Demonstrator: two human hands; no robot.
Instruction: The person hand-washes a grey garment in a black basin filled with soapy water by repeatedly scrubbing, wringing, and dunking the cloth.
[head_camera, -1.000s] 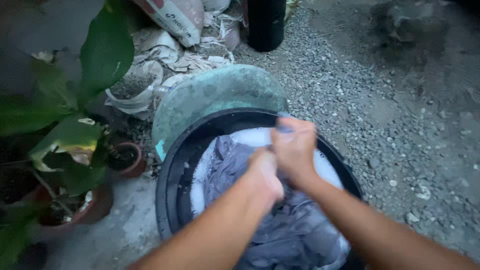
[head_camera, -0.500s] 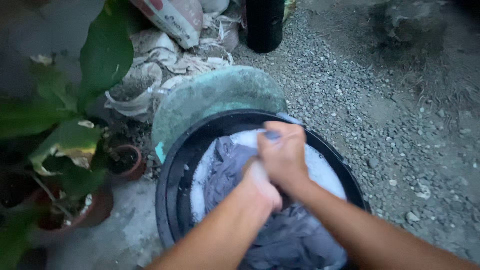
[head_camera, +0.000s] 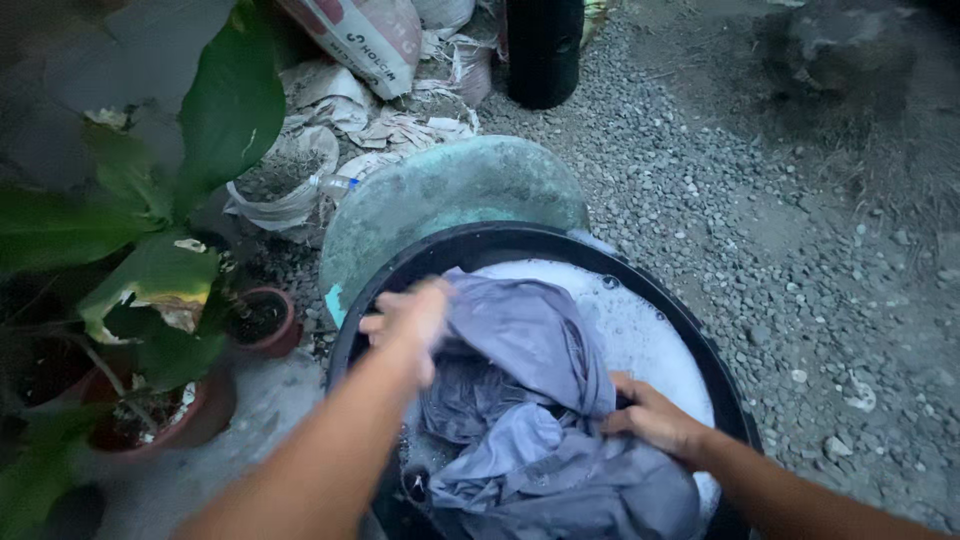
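Far left: broad green leaves of potted plants (head_camera: 150, 270), with terracotta pots (head_camera: 262, 320) on the ground beside the tub, near but not touching it as far as shows. Behind them, crumpled sacks and paper (head_camera: 350, 130), with a printed bag (head_camera: 365, 40) leaning at top. A round greenish basin or lid (head_camera: 450, 195) sits tilted just behind the black plastic tub (head_camera: 500, 245), touching or overlapping its far rim. In the tub: soapy white water and a wet grey-blue garment (head_camera: 530, 400), bunched and draped over the middle, part above the suds. Left hand (head_camera: 410, 320) at the tub's left side, motion-blurred, its grip seemingly clamped on the upper left edge of the cloth, lifting that part clear of the water; exact finger closure hard to tell through blur. Right hand (head_camera: 655, 420) lower right, its grip closed on a fold of the same garment, pinning it low, so the fabric is stretched between both hands, likely for scrubbing. Dark cylindrical object (head_camera: 545, 50) upright at top centre. Right side: grey gravel ground (head_camera: 800, 250), loose stones.
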